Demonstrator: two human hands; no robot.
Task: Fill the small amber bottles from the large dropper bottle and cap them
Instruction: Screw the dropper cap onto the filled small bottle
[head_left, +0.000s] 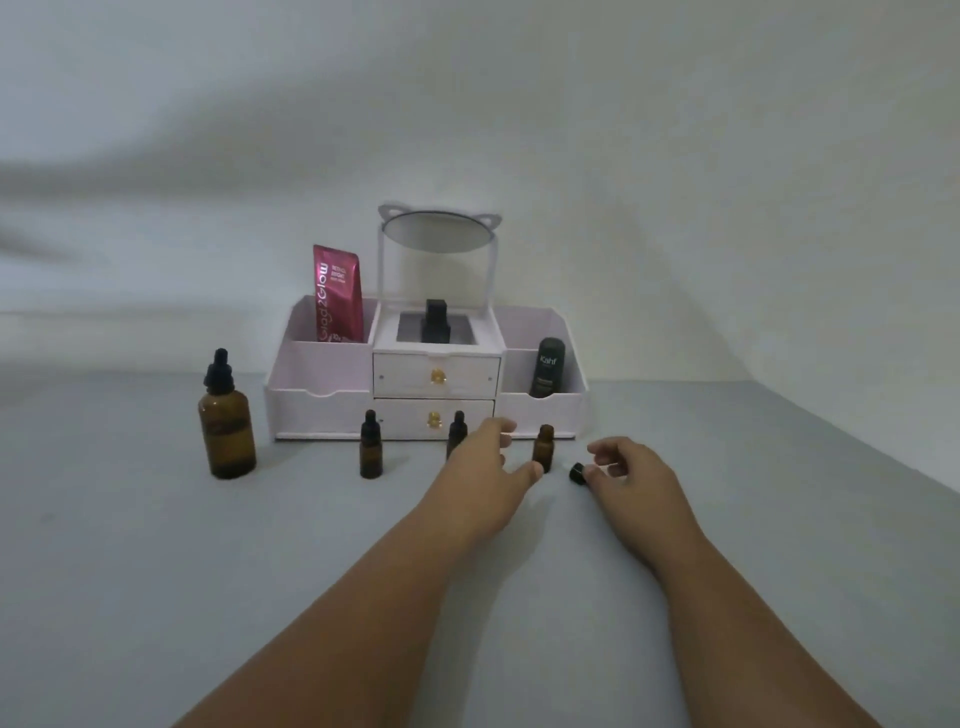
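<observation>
1. From where I stand, the left hand (488, 467) lies low over the table (156, 545). Its fingers are spread and relaxed and grip nothing, and its thumb tip is just beside the foot of the open small bottle (544, 446).
2. The right hand (631, 475), at 3 o'clock of that bottle, has curled fingers. It seems to pinch the black cap (575, 473) against its thumb, right down at the table. Whether a pipette hangs from the cap I cannot tell.
3. The open small bottle stands upright between the two hands, its mouth bare. It is glass, and I judge it light, narrow-footed and easy to tip. It is best steadied round the body with thumb and two fingers while it is filled.
4. The near capped bottle (370, 452) stands upright at 9 o'clock. The far capped bottle (456, 434) is partly hidden behind the left hand.
5. The large dropper bottle (227, 431) stands well apart, at 9 to 10 o'clock, with its dropper top on. It looks heavier and smooth, so I would grip the body and turn the collar.
6. The amber glass is too dark to show a fill level in any bottle.
7. At 12 o'clock sits the organiser (311, 410). Its left bin holds a red sachet (337, 293), its right bin a dark tube (546, 366), and its centre well a black item (435, 322) under the mirror (436, 232). Both drawers (410, 375) are closed.
</observation>
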